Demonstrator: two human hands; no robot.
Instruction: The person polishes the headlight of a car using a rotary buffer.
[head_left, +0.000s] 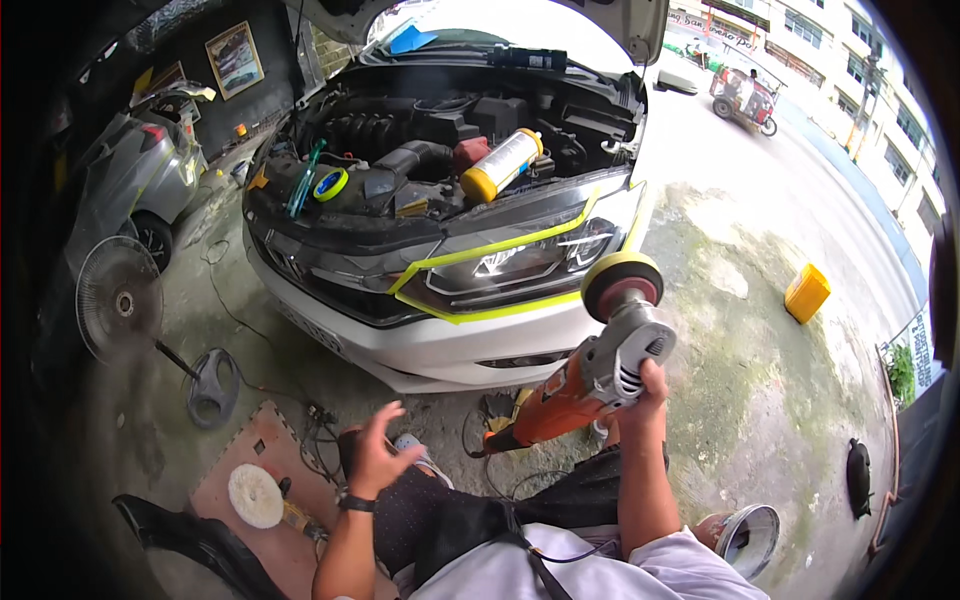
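Note:
My right hand (643, 394) grips the metal head of an orange corded rotary polisher (559, 397), its yellow-rimmed round pad (622, 281) raised near the corner of a white car. My left hand (381, 457), with a dark band at the wrist, is held in the air over my lap, its fingers apart and nothing in it. Before me the car's headlight (510, 270) is framed by yellow-green masking tape (517, 241). In the open engine bay lie a white bottle with yellow ends (504, 165), a roll of tape (331, 184) and a teal-handled tool (306, 180).
At left stand a pedestal fan (120, 301) and a grey car (139, 176). A second polisher with a white wool pad (256, 495) lies on a mat (259, 450). Cables cross the floor. At right are a yellow container (807, 293) and a bucket (748, 541).

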